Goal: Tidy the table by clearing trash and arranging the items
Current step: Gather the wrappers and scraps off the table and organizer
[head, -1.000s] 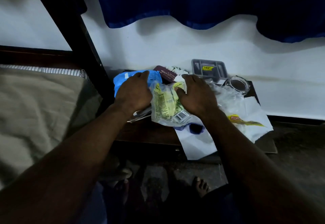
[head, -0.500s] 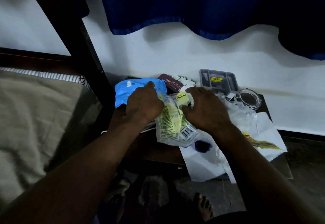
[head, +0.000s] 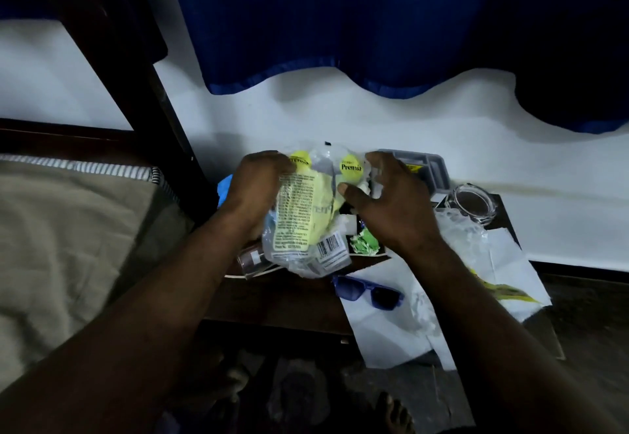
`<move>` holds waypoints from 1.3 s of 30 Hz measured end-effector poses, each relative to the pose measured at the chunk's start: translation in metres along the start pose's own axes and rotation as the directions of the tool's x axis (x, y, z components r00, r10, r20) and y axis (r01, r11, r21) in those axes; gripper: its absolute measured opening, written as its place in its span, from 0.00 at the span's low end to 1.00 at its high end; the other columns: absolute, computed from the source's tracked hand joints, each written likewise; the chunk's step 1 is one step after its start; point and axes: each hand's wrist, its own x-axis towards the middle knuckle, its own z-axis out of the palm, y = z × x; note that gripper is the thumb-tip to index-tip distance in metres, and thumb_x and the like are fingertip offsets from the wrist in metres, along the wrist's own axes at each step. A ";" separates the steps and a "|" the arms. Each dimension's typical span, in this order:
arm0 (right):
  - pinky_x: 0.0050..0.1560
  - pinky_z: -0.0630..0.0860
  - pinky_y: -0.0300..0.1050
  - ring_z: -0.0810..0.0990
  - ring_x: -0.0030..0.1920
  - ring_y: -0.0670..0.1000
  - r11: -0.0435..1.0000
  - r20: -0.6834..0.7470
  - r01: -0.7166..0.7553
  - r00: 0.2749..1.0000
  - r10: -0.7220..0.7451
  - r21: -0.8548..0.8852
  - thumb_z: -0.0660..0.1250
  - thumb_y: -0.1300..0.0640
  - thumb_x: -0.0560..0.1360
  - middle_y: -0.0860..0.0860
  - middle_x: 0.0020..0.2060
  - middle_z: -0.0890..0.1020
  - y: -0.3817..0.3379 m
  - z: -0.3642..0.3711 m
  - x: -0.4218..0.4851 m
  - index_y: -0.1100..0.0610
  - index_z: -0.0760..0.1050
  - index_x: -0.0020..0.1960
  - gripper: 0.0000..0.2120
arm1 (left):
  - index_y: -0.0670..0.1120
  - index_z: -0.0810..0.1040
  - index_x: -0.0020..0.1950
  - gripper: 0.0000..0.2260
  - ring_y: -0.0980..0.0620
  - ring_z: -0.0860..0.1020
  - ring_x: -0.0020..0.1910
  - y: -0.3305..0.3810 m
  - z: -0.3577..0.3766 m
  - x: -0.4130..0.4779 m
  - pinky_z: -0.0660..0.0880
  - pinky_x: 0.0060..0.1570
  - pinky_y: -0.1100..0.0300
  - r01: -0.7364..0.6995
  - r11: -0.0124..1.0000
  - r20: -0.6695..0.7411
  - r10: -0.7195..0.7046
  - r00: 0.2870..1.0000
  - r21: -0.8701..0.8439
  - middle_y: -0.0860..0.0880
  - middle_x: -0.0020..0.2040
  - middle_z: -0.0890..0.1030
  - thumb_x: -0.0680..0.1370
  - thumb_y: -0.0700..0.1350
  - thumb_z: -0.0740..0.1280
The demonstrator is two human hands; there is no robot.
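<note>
- Crumpled yellow packet (head: 299, 215) is held up over the desk (head: 279, 297), the left grip (head: 255, 185) clamped round its left side.
- Right grip (head: 391, 202) is just beside it, fingers spread apart and holding nothing.
- Beneath lie a green wrapper (head: 366, 243) and blue sunglasses (head: 367, 294); the right grip partly hides a grey tray (head: 425, 164).

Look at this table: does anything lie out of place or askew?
Yes. The white paper hangs over the front edge of the table, with blue sunglasses lying partly on it near that edge. A crumpled green wrapper lies loose beside the packet that the left hand grips.
</note>
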 end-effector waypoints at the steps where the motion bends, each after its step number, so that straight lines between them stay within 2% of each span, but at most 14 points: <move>1: 0.54 0.76 0.42 0.81 0.57 0.46 0.992 0.027 -0.069 0.997 0.067 0.104 0.74 0.35 0.70 0.43 0.62 0.80 -0.002 -0.001 0.000 0.46 0.70 0.72 0.34 | 0.43 0.77 0.39 0.03 0.45 0.74 0.36 0.003 -0.002 0.001 0.69 0.41 0.51 0.027 0.996 0.000 -0.027 1.000 -0.079 0.39 0.38 0.74 0.71 0.41 0.68; 3: 0.55 0.76 0.40 0.79 0.55 0.38 0.929 0.131 -0.201 0.977 0.167 0.312 0.76 0.32 0.67 0.38 0.62 0.78 -0.008 -0.001 -0.003 0.45 0.68 0.73 0.39 | 0.43 0.77 0.43 0.04 0.45 0.76 0.35 0.005 -0.005 0.002 0.72 0.43 0.50 0.074 0.980 0.003 -0.075 0.997 -0.187 0.39 0.40 0.76 0.78 0.40 0.66; 7: 0.64 0.80 0.56 0.84 0.58 0.47 0.800 0.252 -0.289 0.951 0.178 0.525 0.81 0.42 0.68 0.47 0.59 0.84 -0.020 0.008 -0.008 0.48 0.71 0.69 0.35 | 0.38 0.80 0.54 0.08 0.38 0.82 0.46 0.007 -0.001 0.001 0.79 0.53 0.39 0.066 0.967 -0.025 -0.075 0.997 -0.247 0.35 0.49 0.82 0.82 0.39 0.62; 11: 0.63 0.80 0.56 0.86 0.55 0.47 0.818 0.223 -0.192 0.972 0.079 0.543 0.79 0.48 0.71 0.45 0.53 0.87 -0.034 0.019 -0.013 0.49 0.80 0.61 0.21 | 0.41 0.79 0.47 0.01 0.47 0.80 0.39 0.003 0.008 -0.006 0.76 0.45 0.55 0.015 0.980 0.064 -0.002 0.998 -0.200 0.41 0.40 0.81 0.79 0.37 0.69; 14: 0.58 0.79 0.49 0.86 0.53 0.50 0.890 0.122 -0.184 0.982 0.146 0.418 0.77 0.53 0.73 0.45 0.49 0.87 -0.032 0.021 -0.008 0.51 0.83 0.53 0.10 | 0.43 0.78 0.43 0.10 0.49 0.75 0.37 -0.003 0.005 0.000 0.71 0.41 0.56 0.001 0.996 0.111 0.009 0.994 -0.094 0.42 0.40 0.77 0.76 0.47 0.76; 16: 0.52 0.77 0.44 0.86 0.52 0.52 0.922 0.044 -0.191 0.981 0.188 0.338 0.75 0.56 0.74 0.49 0.48 0.87 -0.026 0.018 -0.004 0.50 0.82 0.51 0.07 | 0.44 0.77 0.39 0.16 0.50 0.75 0.36 -0.006 -0.010 0.013 0.72 0.40 0.57 -0.073 0.991 0.026 0.071 0.997 0.108 0.47 0.38 0.78 0.76 0.54 0.75; 17: 0.51 0.76 0.44 0.85 0.52 0.54 0.933 0.020 -0.193 0.980 0.196 0.302 0.74 0.57 0.74 0.51 0.49 0.87 -0.022 0.014 -0.002 0.53 0.82 0.53 0.07 | 0.43 0.78 0.40 0.16 0.51 0.77 0.37 -0.009 -0.020 0.022 0.73 0.41 0.57 -0.127 0.951 -0.027 0.141 0.990 0.282 0.48 0.38 0.80 0.75 0.55 0.74; 19: 0.47 0.75 0.44 0.85 0.51 0.58 0.964 -0.024 -0.182 0.981 0.190 0.195 0.72 0.58 0.76 0.56 0.49 0.87 -0.011 0.009 0.002 0.57 0.83 0.53 0.07 | 0.47 0.81 0.42 0.07 0.48 0.82 0.42 -0.016 -0.049 0.036 0.76 0.45 0.57 -0.158 0.756 -0.069 0.260 0.963 0.635 0.48 0.41 0.84 0.75 0.50 0.73; 20: 0.46 0.74 0.43 0.85 0.51 0.60 0.975 -0.045 -0.168 0.983 0.176 0.142 0.71 0.58 0.76 0.58 0.49 0.87 -0.005 0.006 0.004 0.58 0.83 0.53 0.07 | 0.49 0.82 0.46 0.03 0.46 0.83 0.46 -0.021 -0.062 0.041 0.78 0.48 0.56 -0.132 0.652 -0.047 0.251 0.967 0.746 0.46 0.45 0.85 0.74 0.47 0.72; 22: 0.45 0.71 0.42 0.85 0.50 0.61 0.986 -0.071 -0.143 0.986 0.150 0.090 0.70 0.59 0.76 0.59 0.47 0.87 0.004 0.002 0.008 0.59 0.83 0.51 0.06 | 0.49 0.82 0.58 0.13 0.43 0.81 0.57 -0.033 -0.079 0.048 0.77 0.58 0.52 -0.059 0.511 -0.016 0.140 0.990 0.858 0.43 0.58 0.82 0.74 0.45 0.72; 25: 0.46 0.69 0.41 0.84 0.51 0.61 0.985 -0.138 -0.129 0.980 0.144 0.113 0.71 0.58 0.77 0.59 0.48 0.87 0.006 -0.003 0.011 0.59 0.83 0.52 0.06 | 0.52 0.77 0.70 0.25 0.44 0.77 0.66 -0.044 -0.079 0.050 0.73 0.67 0.51 -0.082 0.441 0.058 0.068 0.996 0.894 0.44 0.69 0.78 0.73 0.49 0.75; 28: 0.46 0.68 0.41 0.85 0.47 0.59 0.986 -0.204 -0.093 0.972 0.121 0.142 0.73 0.50 0.78 0.56 0.43 0.87 0.003 -0.003 0.012 0.56 0.83 0.47 0.09 | 0.58 0.69 0.75 0.31 0.42 0.73 0.70 -0.053 -0.065 0.047 0.72 0.69 0.47 -0.142 0.226 0.137 0.038 0.990 0.964 0.46 0.73 0.74 0.74 0.52 0.73; 31: 0.40 0.66 0.40 0.77 0.33 0.50 0.989 -0.219 -0.066 0.971 0.095 0.135 0.73 0.44 0.77 0.42 0.27 0.77 -0.001 -0.004 0.013 0.49 0.72 0.32 0.19 | 0.61 0.66 0.75 0.30 0.39 0.70 0.69 -0.059 -0.060 0.043 0.74 0.65 0.43 -0.127 0.112 0.125 0.020 0.992 0.986 0.47 0.72 0.71 0.74 0.50 0.70; 39: 0.33 0.65 0.34 0.74 0.32 0.37 0.990 -0.202 -0.125 0.970 0.137 0.071 0.71 0.36 0.74 0.41 0.27 0.76 0.001 -0.011 0.011 0.48 0.73 0.34 0.19 | 0.52 0.78 0.66 0.18 0.40 0.72 0.67 -0.058 -0.058 0.045 0.74 0.63 0.44 -0.095 -0.067 0.098 0.046 0.994 0.993 0.46 0.64 0.79 0.76 0.47 0.67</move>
